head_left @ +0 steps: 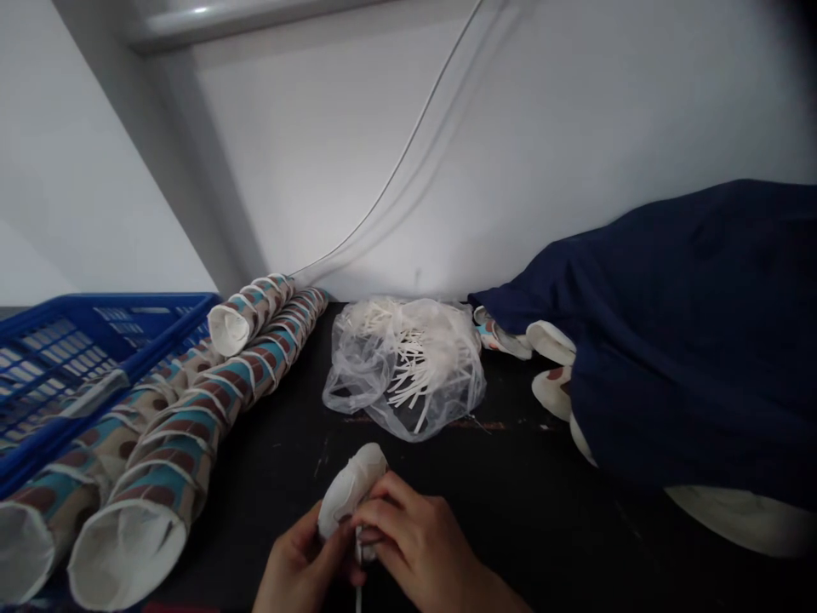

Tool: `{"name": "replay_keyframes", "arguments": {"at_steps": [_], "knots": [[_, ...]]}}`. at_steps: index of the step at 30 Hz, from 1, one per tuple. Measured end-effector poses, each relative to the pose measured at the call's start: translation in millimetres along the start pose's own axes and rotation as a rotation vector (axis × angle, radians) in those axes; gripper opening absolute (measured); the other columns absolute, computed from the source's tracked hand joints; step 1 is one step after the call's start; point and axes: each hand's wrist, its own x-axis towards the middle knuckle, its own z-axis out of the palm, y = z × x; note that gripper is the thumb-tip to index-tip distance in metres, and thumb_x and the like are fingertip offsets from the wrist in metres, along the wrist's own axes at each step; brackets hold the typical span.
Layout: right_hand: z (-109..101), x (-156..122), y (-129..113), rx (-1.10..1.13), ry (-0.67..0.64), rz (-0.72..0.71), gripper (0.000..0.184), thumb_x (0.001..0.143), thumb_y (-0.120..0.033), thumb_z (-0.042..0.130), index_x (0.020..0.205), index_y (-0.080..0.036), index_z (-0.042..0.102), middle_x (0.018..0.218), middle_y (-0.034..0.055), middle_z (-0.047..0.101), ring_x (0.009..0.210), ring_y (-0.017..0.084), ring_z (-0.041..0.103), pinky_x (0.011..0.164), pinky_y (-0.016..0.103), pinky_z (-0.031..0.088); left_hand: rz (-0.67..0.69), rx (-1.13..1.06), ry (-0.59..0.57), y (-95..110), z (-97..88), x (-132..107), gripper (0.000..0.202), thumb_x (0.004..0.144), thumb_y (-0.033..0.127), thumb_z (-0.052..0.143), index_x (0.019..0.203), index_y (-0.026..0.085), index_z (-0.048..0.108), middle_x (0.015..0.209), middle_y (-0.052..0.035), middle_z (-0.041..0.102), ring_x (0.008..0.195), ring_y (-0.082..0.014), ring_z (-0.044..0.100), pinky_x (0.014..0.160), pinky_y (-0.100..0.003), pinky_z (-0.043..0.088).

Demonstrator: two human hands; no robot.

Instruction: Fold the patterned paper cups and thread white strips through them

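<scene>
A white, rounded cloth piece (352, 487) is held up over the dark table near the bottom middle. My left hand (303, 558) is closed on its lower left edge, the thumb pressed near the rim. With fingers pinched together, my right hand (414, 536) works at the same lower rim, close to the left thumb. A thin white strip (358, 593) hangs down between the two hands. The right fingers cover its upper end, so how it meets the cloth is hidden.
Behind my hands, a clear plastic bag (469, 400) holds many white strips (412, 366). To the left lie nested stacks of dotted cloth cups (210, 400) with white linings, beside a blue crate (150, 349). Dark blue cloth (689, 340) covers more pieces on the right. A white cable (408, 140) crosses the wall.
</scene>
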Motion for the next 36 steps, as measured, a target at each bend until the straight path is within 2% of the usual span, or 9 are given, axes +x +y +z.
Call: {"name": "replay_keyframes", "arguments": {"at_steps": [3, 6, 11, 16, 19, 24, 31, 34, 36], "knots": [[3.0, 4.4, 2.4, 0.13, 0.101, 0.074, 0.014, 0.088, -0.012, 0.058, 0.088, -0.021, 0.069, 0.084, 0.0003, 0.064, 0.074, 0.013, 0.063, 0.067, 0.02, 0.047, -0.006, 0.041, 0.018, -3.0, -0.1, 0.5, 0.037, 0.072, 0.051, 0.075, 0.08, 0.015, 0.071, 0.047, 0.0021, 0.063, 0.049, -0.0126, 0.053, 0.054, -0.022, 0.04], [3.4, 6.5, 3.3, 0.22, 0.135, 0.155, 0.016, 0.089, -0.01, 0.055, 0.088, -0.02, 0.068, 0.079, -0.0001, 0.066, 0.071, 0.013, 0.062, 0.065, 0.02, 0.046, -0.04, 0.013, 0.059, -6.6, -0.7, 3.6, 0.04, 0.069, 0.05, 0.077, 0.084, 0.013, 0.07, 0.043, 0.0034, 0.06, 0.045, -0.0123, 0.051, 0.051, -0.022, 0.036], [0.1, 1.7, 4.2, 0.07, 0.087, 0.088, 0.035, 0.074, 0.003, 0.052, 0.093, -0.021, 0.068, 0.08, -0.0015, 0.065, 0.07, 0.013, 0.061, 0.067, 0.021, 0.044, -0.022, -0.068, 0.048, -6.1, -0.1, 4.5, 0.035, 0.067, 0.045, 0.08, 0.075, 0.013, 0.067, 0.044, 0.0038, 0.06, 0.048, -0.011, 0.052, 0.054, -0.021, 0.038], [0.4, -0.8, 3.5, 0.101, 0.084, 0.082, 0.029, 0.078, -0.002, 0.05, 0.094, -0.021, 0.066, 0.079, -0.0009, 0.064, 0.067, 0.012, 0.06, 0.062, 0.019, 0.043, -0.068, -0.054, 0.061, -6.9, 0.8, 5.2, 0.038, 0.068, 0.045, 0.081, 0.08, 0.012, 0.068, 0.043, 0.0057, 0.056, 0.04, -0.0077, 0.046, 0.046, -0.018, 0.03], [0.4, -4.6, -0.4, 0.046, 0.095, 0.038, 0.029, 0.071, -0.002, 0.048, 0.087, -0.02, 0.064, 0.072, -0.0015, 0.061, 0.061, 0.012, 0.056, 0.057, 0.019, 0.04, -0.119, -0.078, 0.068, -12.2, -1.4, 9.6, 0.039, 0.068, 0.048, 0.081, 0.075, 0.011, 0.068, 0.044, 0.0051, 0.056, 0.038, -0.0051, 0.039, 0.042, -0.017, 0.025], [1.5, -12.5, -4.9, -0.142, 0.192, -0.02, 0.036, 0.068, -0.003, 0.049, 0.095, -0.019, 0.066, 0.068, -0.0007, 0.064, 0.056, 0.013, 0.059, 0.055, 0.022, 0.039, -0.177, -0.299, -0.001, -18.9, -8.2, 14.3, 0.046, 0.061, 0.055, 0.084, 0.053, 0.014, 0.064, 0.045, 0.0018, 0.056, 0.047, -0.007, 0.045, 0.049, -0.017, 0.035], [11.0, -4.7, -1.6, -0.325, 0.23, 0.046, 0.032, 0.075, -0.005, 0.058, 0.097, -0.025, 0.067, 0.074, -0.0007, 0.07, 0.062, 0.015, 0.064, 0.058, 0.022, 0.039, -0.207, -0.424, -0.124, -18.7, -4.9, 12.7, 0.037, 0.067, 0.048, 0.083, 0.063, 0.013, 0.072, 0.052, 0.0023, 0.056, 0.043, -0.0054, 0.04, 0.041, -0.017, 0.032], [14.7, -2.4, 2.1, -0.326, 0.225, 0.065, 0.028, 0.072, -0.002, 0.057, 0.087, -0.025, 0.065, 0.069, -0.0025, 0.066, 0.061, 0.014, 0.063, 0.058, 0.021, 0.039, -0.213, -0.463, -0.181, -21.8, -1.4, 12.4, 0.039, 0.064, 0.048, 0.084, 0.065, 0.011, 0.074, 0.056, -0.0007, 0.058, 0.047, -0.0084, 0.047, 0.04, -0.018, 0.037], [13.7, -1.1, 4.3, -0.292, 0.295, 0.022, 0.022, 0.078, -0.004, 0.054, 0.084, -0.023, 0.063, 0.067, -0.0017, 0.065, 0.061, 0.014, 0.063, 0.058, 0.021, 0.041, -0.212, -0.467, -0.165, -24.7, 1.2, 12.0, 0.038, 0.061, 0.047, 0.087, 0.064, 0.011, 0.073, 0.055, -0.0011, 0.06, 0.048, -0.0093, 0.051, 0.041, -0.018, 0.04]]}}
